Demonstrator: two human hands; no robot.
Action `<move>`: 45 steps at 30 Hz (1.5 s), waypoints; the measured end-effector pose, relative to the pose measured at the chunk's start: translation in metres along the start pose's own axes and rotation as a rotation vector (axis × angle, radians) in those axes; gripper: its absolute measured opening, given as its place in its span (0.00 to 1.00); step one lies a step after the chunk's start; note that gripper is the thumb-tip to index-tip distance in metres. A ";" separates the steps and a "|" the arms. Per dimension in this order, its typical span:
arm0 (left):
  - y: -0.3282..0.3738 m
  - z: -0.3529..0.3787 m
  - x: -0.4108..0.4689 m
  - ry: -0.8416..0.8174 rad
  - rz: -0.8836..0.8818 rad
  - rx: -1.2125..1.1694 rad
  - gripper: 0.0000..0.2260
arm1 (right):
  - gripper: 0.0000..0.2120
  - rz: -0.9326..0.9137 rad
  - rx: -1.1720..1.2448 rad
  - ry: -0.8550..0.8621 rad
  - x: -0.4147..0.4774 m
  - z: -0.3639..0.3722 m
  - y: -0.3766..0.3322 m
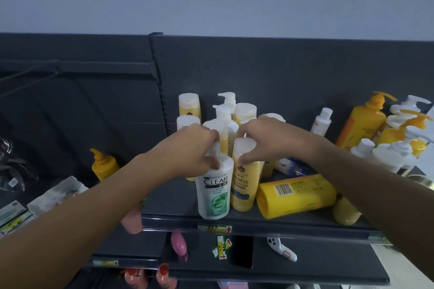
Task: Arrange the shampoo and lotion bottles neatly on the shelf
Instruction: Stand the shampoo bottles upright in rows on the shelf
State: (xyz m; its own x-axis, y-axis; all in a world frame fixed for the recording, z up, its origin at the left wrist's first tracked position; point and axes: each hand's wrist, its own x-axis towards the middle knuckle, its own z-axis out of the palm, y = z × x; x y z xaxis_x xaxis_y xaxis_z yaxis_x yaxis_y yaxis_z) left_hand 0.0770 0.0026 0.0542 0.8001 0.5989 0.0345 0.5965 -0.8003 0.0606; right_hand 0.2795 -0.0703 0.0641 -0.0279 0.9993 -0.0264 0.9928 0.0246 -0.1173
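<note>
Left hand [195, 148] grips white plastic CLEAR pump bottle [215, 195] at neck | right hand [265, 134] clasps yellow white-capped bottle [244, 192] | both probably smooth, stiff, weighty; shoulders hold safest.

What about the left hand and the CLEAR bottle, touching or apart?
Touching. The head view shows the left hand with thumb on the CLEAR bottle and fingers curled round its pump.

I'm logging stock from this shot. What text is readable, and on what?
"CLEAR": white bottle, front label.
"HERBAL", faint: upright yellow bottle.
Too small to read: barcode digits on the lying yellow bottle.
Blurred, unreadable: shelf-edge tags.
</note>
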 end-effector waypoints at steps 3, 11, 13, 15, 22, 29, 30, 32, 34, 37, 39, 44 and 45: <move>-0.001 -0.009 -0.009 -0.003 0.019 0.028 0.18 | 0.28 -0.038 0.009 0.004 0.006 0.000 -0.006; -0.013 -0.040 -0.041 0.016 0.059 0.052 0.16 | 0.19 -0.174 0.126 0.024 0.042 0.011 -0.041; -0.017 -0.043 -0.050 0.018 0.043 0.032 0.16 | 0.15 -0.212 0.151 0.039 0.051 0.016 -0.050; -0.019 -0.044 -0.057 0.024 0.034 0.025 0.16 | 0.08 -0.235 0.171 0.062 0.056 0.018 -0.061; -0.002 -0.043 -0.052 0.077 0.091 0.005 0.15 | 0.12 -0.219 0.214 0.027 0.050 0.002 -0.053; 0.038 -0.036 -0.007 0.087 0.191 0.044 0.15 | 0.18 -0.095 0.195 0.143 0.015 -0.032 0.002; 0.043 -0.032 0.000 0.081 0.203 0.052 0.15 | 0.18 -0.063 0.194 0.150 0.009 -0.034 0.010; 0.050 -0.025 0.014 0.061 0.211 0.072 0.16 | 0.18 -0.013 0.187 0.161 -0.002 -0.035 0.024; 0.053 -0.018 0.024 0.027 0.200 0.099 0.18 | 0.19 0.017 0.169 0.167 -0.012 -0.034 0.035; 0.055 -0.010 0.036 -0.001 0.189 0.126 0.19 | 0.18 0.040 0.162 0.169 -0.021 -0.032 0.046; 0.055 -0.007 0.042 -0.003 0.183 0.122 0.17 | 0.17 0.047 0.164 0.172 -0.023 -0.030 0.049; 0.047 -0.005 0.052 0.048 0.192 0.190 0.17 | 0.16 0.059 0.157 0.165 -0.018 -0.031 0.051; 0.045 -0.004 0.053 0.051 0.192 0.188 0.18 | 0.16 0.059 0.152 0.164 -0.016 -0.032 0.051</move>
State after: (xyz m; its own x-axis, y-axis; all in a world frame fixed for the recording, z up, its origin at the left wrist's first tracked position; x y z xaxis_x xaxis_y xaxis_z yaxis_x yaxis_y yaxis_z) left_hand 0.1456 -0.0019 0.0632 0.8984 0.4322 0.0782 0.4391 -0.8878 -0.1377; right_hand 0.3339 -0.0837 0.0906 0.0612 0.9905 0.1229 0.9629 -0.0261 -0.2686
